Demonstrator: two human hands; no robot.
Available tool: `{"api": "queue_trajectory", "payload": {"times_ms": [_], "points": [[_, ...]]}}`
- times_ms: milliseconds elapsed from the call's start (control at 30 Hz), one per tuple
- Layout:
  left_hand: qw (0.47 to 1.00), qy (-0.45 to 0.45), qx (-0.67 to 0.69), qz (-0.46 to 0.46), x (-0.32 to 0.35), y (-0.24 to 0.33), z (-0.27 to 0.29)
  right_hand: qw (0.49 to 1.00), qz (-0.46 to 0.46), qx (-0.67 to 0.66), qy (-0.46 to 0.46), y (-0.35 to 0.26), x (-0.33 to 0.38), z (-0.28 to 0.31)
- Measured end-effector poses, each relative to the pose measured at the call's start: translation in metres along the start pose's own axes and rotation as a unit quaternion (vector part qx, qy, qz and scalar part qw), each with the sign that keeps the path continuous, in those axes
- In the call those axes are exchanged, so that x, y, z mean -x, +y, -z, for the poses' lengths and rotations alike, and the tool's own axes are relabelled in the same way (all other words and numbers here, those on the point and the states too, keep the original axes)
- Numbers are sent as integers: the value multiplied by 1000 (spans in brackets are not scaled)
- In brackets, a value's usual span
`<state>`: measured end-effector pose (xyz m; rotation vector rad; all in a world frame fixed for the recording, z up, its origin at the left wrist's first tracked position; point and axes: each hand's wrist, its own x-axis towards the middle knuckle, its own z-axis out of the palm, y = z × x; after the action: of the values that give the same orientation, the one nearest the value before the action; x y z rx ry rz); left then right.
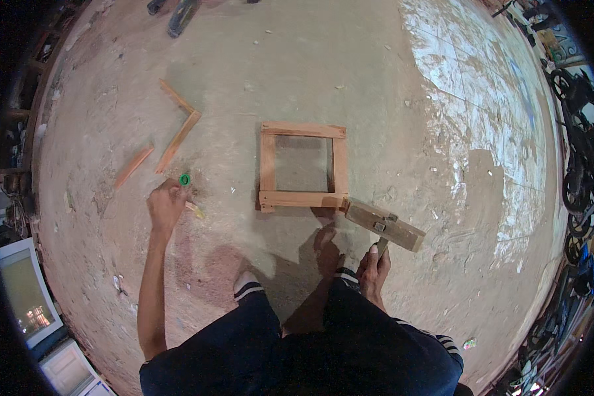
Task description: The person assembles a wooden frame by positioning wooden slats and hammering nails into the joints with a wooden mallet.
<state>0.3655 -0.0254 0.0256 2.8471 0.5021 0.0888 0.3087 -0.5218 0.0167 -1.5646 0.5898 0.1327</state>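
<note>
Mallet (384, 224) handle hidden in right hand (375, 267); left hand (166, 204) pinches something (unclear).

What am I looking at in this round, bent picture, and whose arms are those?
There is no machine here: a person wears a wide-angle camera on the head, looking down, so straight edges curve near the rim. The arms rising from the bottom are that person's own. They crouch on a dusty concrete floor. The left hand reaches down to the floor beside a small green ring, with a yellowish stick at its fingers. The right hand grips the handle of a wooden mallet, whose head rests by the corner of a square wooden frame. Loose wooden strips lie farther left.
</note>
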Motion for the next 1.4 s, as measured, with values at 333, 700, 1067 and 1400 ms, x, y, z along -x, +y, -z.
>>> {"api": "queue_trajectory", "payload": {"times_ms": [333,700,1067,1400], "points": [[988,-91,111,53,17,-12,56,1000,-11,5,2,-7,-9,14],[912,-232,337,38,23,47,2,962,127,229,-80,-43,-95,9],[924,-244,292,28,44,47,-9,926,220,279,-132,-75,-163,-39],[922,-241,301,38,50,41,-10,932,190,285,-122,-84,-175,-45]]}}
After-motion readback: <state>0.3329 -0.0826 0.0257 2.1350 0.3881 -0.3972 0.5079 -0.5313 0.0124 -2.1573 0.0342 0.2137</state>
